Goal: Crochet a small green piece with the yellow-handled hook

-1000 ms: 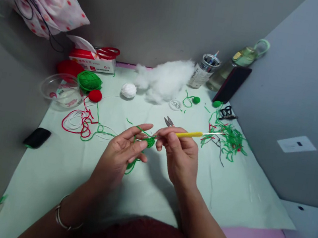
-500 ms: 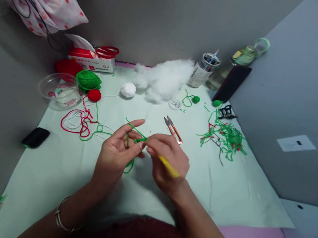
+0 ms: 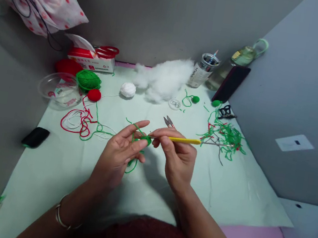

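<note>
Near the middle of the head view, my left hand [image 3: 119, 149] pinches a small green crochet piece [image 3: 146, 139] between thumb and fingers, its index finger raised with green yarn running over it. My right hand [image 3: 178, 158] is closed on the yellow handle of a crochet hook [image 3: 185, 140], which lies level and points left. The hook's tip meets the green piece, and its metal rear end extends to the right. A loop of green yarn [image 3: 131, 167] hangs below my left hand. Small scissors [image 3: 168, 121] lie just beyond my right hand, partly covered by it.
White stuffing [image 3: 168, 80], a white yarn ball [image 3: 127, 90] and a pen cup [image 3: 203, 71] stand at the back. Green scraps [image 3: 230, 138] lie right. At left are a red ball [image 3: 94, 95], green yarn [image 3: 88, 80], a plastic bowl [image 3: 60, 91] and a black object [image 3: 35, 137].
The hook has swung from slanting down toward me to nearly level. My right hand has turned and moved slightly right, covering more of the scissors. The green piece shows more clearly.
</note>
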A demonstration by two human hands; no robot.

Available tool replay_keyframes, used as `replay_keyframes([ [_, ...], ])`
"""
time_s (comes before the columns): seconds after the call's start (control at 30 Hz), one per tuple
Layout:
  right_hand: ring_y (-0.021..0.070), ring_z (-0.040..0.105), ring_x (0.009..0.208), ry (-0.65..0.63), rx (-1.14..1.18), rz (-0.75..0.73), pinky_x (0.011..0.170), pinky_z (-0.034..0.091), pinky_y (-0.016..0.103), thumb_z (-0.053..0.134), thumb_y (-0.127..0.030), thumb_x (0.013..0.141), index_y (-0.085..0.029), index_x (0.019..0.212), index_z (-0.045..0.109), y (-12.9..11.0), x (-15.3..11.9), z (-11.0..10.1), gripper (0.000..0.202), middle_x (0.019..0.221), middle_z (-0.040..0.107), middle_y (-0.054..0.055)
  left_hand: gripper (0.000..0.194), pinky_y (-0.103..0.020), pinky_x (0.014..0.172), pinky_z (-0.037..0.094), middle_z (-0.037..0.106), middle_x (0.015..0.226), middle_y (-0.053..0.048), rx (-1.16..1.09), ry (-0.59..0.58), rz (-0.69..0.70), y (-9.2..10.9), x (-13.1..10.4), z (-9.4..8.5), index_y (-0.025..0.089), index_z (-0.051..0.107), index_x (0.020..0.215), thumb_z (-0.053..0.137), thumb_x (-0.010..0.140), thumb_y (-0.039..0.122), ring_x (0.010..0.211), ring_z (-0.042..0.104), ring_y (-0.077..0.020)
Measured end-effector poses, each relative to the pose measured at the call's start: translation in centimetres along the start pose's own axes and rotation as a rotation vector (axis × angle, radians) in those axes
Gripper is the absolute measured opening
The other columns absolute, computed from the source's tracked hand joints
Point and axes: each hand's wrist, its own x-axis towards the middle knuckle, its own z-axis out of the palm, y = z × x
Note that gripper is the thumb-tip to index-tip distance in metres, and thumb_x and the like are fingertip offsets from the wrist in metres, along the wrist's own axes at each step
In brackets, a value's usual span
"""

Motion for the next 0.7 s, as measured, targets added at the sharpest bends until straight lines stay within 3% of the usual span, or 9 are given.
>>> replay_keyframes([
  [0.1,0.0179,0.073,0.091,-0.013,-0.258,-0.226,0.079,0.062,0.034,0.068,-0.012,0.098,-0.026,0.114,0.081,0.2,-0.7,0.1,0.025,0.102,0.079,0.006,0.043,-0.014,0.053,0.054,0.065,0.076,0.005,-0.053,0.022,-0.034,-0.3,0.1,0.1,0.020,0.080,0.118,0.091,0.077,0.017,0.048,0.047,-0.0017],
  [0.2,0.0198,0.073,0.095,0.013,-0.345,-0.307,0.080,0.062,0.036,0.069,-0.011,0.097,-0.028,0.118,0.080,0.2,-0.8,-0.3,0.029,0.107,0.079,0.007,0.035,-0.010,0.047,0.048,0.057,0.067,0.008,-0.183,-0.013,-0.187,0.1,0.4,0.1,0.013,0.082,0.108,0.092,0.076,0.019,0.041,0.029,0.0031],
  [0.27,0.0186,0.072,0.087,0.046,-0.185,-0.161,0.076,0.061,0.036,0.066,-0.017,0.100,-0.029,0.110,0.081,0.0,-0.4,-0.7,0.021,0.097,0.079,0.004,0.032,-0.009,0.046,0.046,0.053,0.065,0.009,-0.233,-0.005,-0.214,0.5,0.6,0.0,0.011,0.083,0.104,0.092,0.074,0.017,0.041,0.024,0.0038],
  [0.37,0.0152,0.066,0.071,0.057,0.115,0.052,0.064,0.057,0.032,0.065,-0.028,0.103,-0.028,0.098,0.082,-0.2,0.4,-0.8,0.018,0.087,0.076,0.002,0.032,-0.010,0.050,0.051,0.057,0.070,0.007,-0.179,0.024,-0.117,0.6,0.6,-0.1,0.016,0.084,0.106,0.090,0.074,0.012,0.043,0.030,0.0027],
  [0.5,0.0138,0.065,0.071,0.016,0.165,0.166,0.067,0.057,0.030,0.071,-0.031,0.099,-0.027,0.094,0.083,-0.1,0.6,-0.6,0.014,0.089,0.077,0.002,0.036,-0.019,0.065,0.063,0.068,0.090,0.003,0.023,-0.011,-0.015,0.0,0.3,-0.1,0.026,0.083,0.116,0.088,0.081,0.018,0.048,0.041,0.0010],
  [0.7,0.0118,0.066,0.067,0.047,0.364,0.326,0.064,0.058,0.027,0.069,-0.038,0.100,-0.023,0.091,0.080,0.3,0.6,-0.9,0.020,0.086,0.076,0.001,0.031,-0.019,0.068,0.063,0.062,0.084,0.003,0.066,-0.007,0.002,0.3,0.2,-0.3,0.025,0.085,0.112,0.087,0.081,0.023,0.055,0.046,-0.0022],
])
